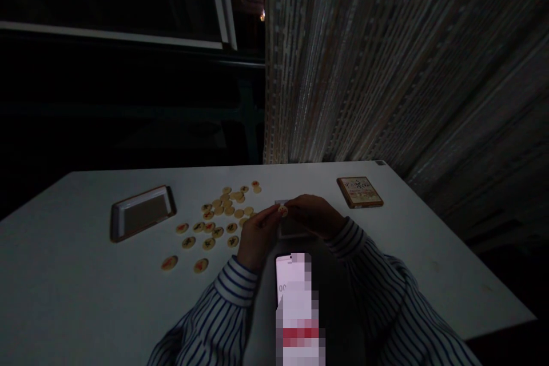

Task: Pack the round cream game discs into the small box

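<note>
A round wooden xiangqi piece [282,211] with a character on its face is held up between the fingertips of both hands. My left hand [258,236] pinches it from the left. My right hand [316,215] meets it from the right, its fingers curled and partly hidden in shadow. Just under my hands lies a small pale-rimmed box or tray [293,235], largely covered by them. To the left of my left hand many more xiangqi pieces [208,243] are scattered on the white table [107,291], some face up with red or black characters, others showing blank sides.
A lit phone [283,274], partly pixelated, lies before me between my forearms. At the left sits an open shallow box half [143,213]. A brown box lid with writing [359,192] rests at the right. A bead-string curtain [326,68] hangs behind the table's far edge.
</note>
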Demonstrator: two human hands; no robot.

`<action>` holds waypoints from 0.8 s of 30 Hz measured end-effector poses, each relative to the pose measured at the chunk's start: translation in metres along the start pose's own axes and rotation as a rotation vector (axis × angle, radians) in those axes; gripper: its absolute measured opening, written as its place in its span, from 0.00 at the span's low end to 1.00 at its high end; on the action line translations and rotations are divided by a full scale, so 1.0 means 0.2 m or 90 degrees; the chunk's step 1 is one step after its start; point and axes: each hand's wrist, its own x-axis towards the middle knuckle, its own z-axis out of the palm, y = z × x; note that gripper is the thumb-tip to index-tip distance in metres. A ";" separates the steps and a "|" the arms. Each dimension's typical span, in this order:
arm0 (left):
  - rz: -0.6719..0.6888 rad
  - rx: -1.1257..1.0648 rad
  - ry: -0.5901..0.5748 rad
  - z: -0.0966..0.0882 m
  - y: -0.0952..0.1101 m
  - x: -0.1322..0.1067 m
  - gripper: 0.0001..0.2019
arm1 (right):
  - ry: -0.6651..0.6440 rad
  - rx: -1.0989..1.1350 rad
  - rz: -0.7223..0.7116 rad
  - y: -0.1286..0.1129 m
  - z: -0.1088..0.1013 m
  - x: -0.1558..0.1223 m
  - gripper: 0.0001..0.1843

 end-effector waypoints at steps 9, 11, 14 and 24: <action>-0.056 -0.042 0.039 0.01 0.00 0.00 0.18 | 0.049 0.043 -0.040 0.04 0.05 -0.01 0.13; -0.064 -0.043 0.043 0.01 0.00 0.01 0.16 | 0.049 0.043 -0.037 0.04 0.05 0.00 0.13; -0.061 -0.023 0.035 0.00 -0.01 0.01 0.15 | 0.042 0.045 -0.022 0.03 0.04 0.00 0.13; -0.055 -0.026 0.013 0.00 -0.03 0.01 0.17 | 0.027 0.020 -0.029 0.03 0.03 -0.01 0.14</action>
